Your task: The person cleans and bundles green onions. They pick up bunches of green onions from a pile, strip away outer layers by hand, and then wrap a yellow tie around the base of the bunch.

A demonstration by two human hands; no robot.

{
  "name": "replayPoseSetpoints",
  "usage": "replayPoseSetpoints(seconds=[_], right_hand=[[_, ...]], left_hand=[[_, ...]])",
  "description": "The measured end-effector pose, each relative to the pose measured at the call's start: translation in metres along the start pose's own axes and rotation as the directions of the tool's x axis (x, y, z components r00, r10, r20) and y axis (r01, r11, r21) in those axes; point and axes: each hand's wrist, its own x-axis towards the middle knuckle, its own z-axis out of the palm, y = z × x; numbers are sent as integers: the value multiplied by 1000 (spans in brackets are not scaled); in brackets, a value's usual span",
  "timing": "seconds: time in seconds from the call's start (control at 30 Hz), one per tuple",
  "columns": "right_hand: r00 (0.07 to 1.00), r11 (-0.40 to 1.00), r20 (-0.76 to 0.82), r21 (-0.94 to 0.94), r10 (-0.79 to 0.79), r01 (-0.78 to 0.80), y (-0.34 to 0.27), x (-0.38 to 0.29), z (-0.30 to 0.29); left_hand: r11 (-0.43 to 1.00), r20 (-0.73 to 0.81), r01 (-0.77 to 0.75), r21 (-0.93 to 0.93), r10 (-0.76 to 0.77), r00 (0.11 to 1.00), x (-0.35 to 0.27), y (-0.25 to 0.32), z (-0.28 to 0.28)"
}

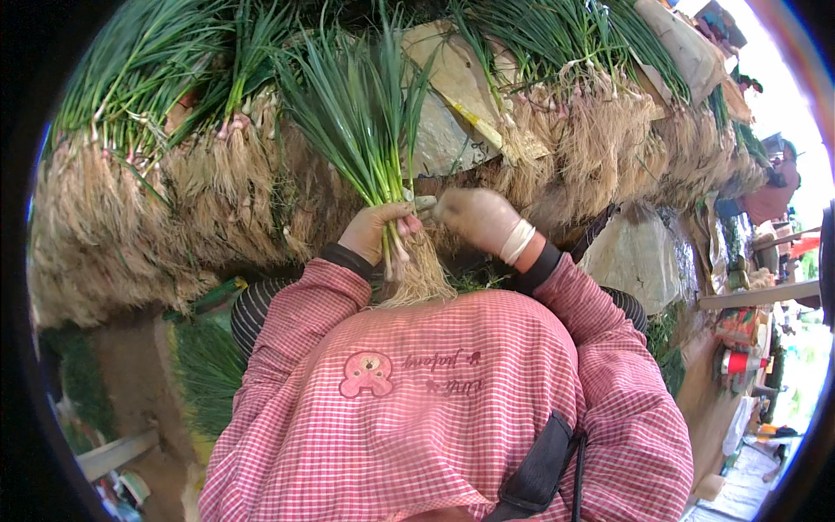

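Note:
My left hand (368,228), in a thin pale glove, grips a bunch of green garlic (381,163) around the lower stalks. Its long leaves point away from me. Pinkish bulbs (408,226) and a tuft of pale roots (421,267) hang below the grip, close to my checked smock. Just right of the bunch is my right hand (479,218), also gloved, with a white band at the wrist. Motion blurs its curled fingers, so whether they hold anything cannot be told.
Root-fringed heaps of garlic lie to the left (130,169) and right (587,111). Between them is a pale plastic sheet (443,137) with a yellow strip. Another sheet (636,261) sits lower right. Further right are a red-and-white cone (740,362) and another person (773,186).

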Motion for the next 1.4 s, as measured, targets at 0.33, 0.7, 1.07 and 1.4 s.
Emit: replayPoseSetpoints(seconds=[0.33,0.7,1.07,1.4], right_hand=[[993,631,96,766,73,-120,7,45,44],[967,998,-247,0,62,-64,75,59,-18],[889,927,-260,93,376,-364,71,75,-49],[987,985,-105,-136,-118,103,-9,9,21]], left_hand=[[999,56,34,-41,-32,998,6,-8,-18],[980,139,-130,-149,151,979,-17,8,-6],[902,240,-151,-404,264,934,4,19,-6],[1000,-118,-3,-7,2,993,13,-6,-9]])
